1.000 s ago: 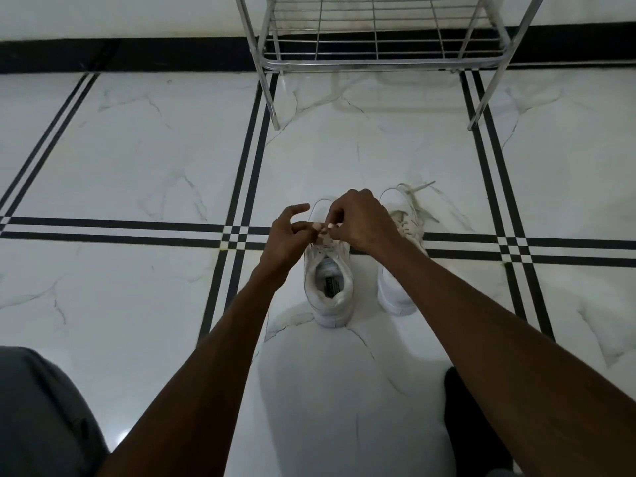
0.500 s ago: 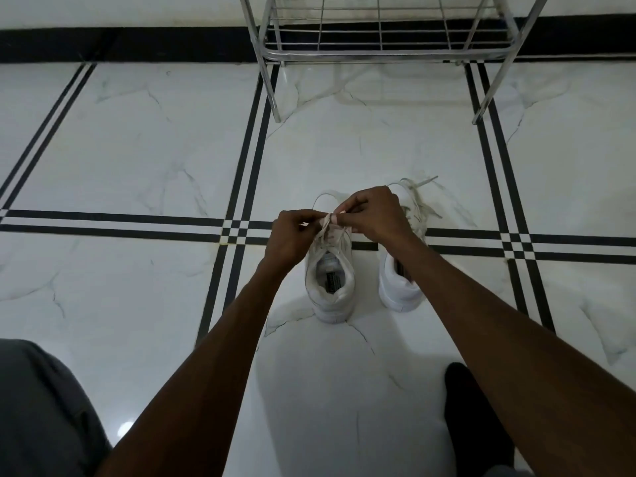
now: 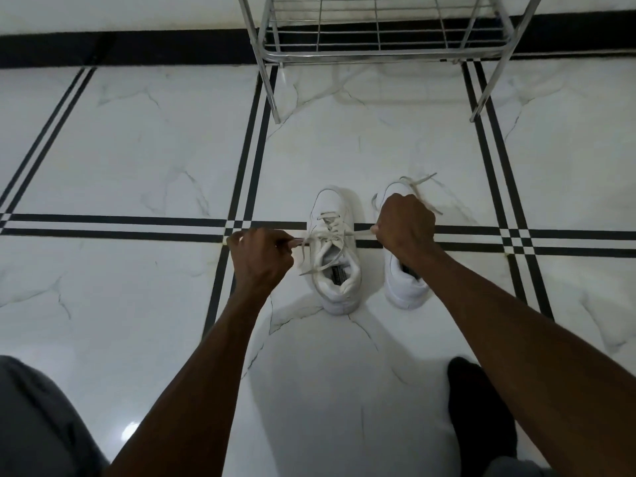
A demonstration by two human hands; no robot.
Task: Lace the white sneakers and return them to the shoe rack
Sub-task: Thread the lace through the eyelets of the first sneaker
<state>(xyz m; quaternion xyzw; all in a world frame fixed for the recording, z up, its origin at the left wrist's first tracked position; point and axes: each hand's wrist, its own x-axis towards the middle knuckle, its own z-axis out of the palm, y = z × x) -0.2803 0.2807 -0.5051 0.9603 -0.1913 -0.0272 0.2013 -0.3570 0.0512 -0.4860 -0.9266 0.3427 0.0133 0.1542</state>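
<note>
Two white sneakers stand side by side on the marble floor point(image 3: 155, 160), below the metal shoe rack point(image 3: 375, 53). The left hand point(image 3: 261, 256) and right hand point(image 3: 404, 225) each pinch a lace end point(image 3: 361, 233) of the left sneaker point(image 3: 335, 253), pulling outward; the right sneaker point(image 3: 406, 287) sits partly hidden.

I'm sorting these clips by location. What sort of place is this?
Probably a home entryway or hallway, though I can't be sure: a metal shoe rack stands against the wall, the floor is polished marble-look tile with black inlay lines, and a pair of white sneakers sits on it.
</note>
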